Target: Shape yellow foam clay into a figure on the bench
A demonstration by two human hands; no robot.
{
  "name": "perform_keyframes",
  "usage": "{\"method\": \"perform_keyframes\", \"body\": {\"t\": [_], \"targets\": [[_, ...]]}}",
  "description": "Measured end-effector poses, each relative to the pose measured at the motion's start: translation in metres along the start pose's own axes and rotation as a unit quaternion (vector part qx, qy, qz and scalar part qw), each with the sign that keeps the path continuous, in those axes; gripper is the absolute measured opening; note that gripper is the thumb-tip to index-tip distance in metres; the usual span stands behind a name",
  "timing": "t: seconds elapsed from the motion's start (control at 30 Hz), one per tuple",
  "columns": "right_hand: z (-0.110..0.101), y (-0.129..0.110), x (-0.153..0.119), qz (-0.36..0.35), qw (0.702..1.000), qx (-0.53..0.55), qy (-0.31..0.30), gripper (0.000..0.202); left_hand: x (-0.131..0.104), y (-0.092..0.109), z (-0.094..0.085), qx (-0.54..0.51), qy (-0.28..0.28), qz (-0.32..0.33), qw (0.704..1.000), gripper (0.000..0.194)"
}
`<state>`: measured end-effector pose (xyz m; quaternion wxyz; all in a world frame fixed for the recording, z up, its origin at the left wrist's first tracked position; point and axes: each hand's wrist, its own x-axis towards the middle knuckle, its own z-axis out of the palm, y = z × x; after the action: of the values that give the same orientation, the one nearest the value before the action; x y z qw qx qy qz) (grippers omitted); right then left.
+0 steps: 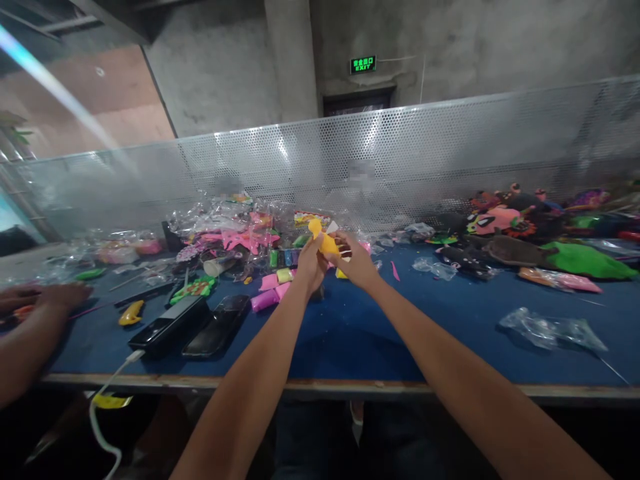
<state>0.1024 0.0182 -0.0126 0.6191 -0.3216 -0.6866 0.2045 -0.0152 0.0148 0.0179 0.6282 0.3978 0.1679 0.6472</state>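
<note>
Lump (329, 247), yellow and uneven, sits at the centre of my clock, held up over the blue table (370, 347) between two bare hands. From my remote seat I see the left hand (313, 263) gripping it narrowly from seven o'clock, while the right hand (356, 257) has its fingers curled on it from four; I cannot tell how firmly either presses. At eight o'clock, near the left wrist, lie packs (270, 298) in pink, purple and yellow, then farther out a phone (217, 327) and beside it a black box (170, 325) with a white cable (97, 417). Toward nine I make out a pink heap (235, 240) among clear wrappers, and beyond, a co-worker's hand (55, 297). Green plush (590, 260) lies at three, a clear bag (553, 330) between three and four. Toward twelve stands a perforated screen (400, 147), an exit sign (363, 65) above it.
</note>
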Motion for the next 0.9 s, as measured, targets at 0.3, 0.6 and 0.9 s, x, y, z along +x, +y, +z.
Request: {"method": "perform_keyframes", "body": {"t": [0.3,0.6,0.9], "targets": [[-0.004,0.000,0.000,-0.032,0.993,-0.105,-0.034,0.041,0.004,0.000,-0.012,-0.010,-0.064,-0.016,0.998,0.021],[0.009,0.002,-0.002,0.071,0.994,0.045,-0.068,0.039,0.006,-0.003,-0.012,0.063,-0.037,0.042,0.996,0.030],[0.006,-0.005,-0.003,0.107,0.986,0.103,-0.076,0.044,0.005,0.004,-0.010,0.034,0.011,0.034,0.999,0.032]]}}
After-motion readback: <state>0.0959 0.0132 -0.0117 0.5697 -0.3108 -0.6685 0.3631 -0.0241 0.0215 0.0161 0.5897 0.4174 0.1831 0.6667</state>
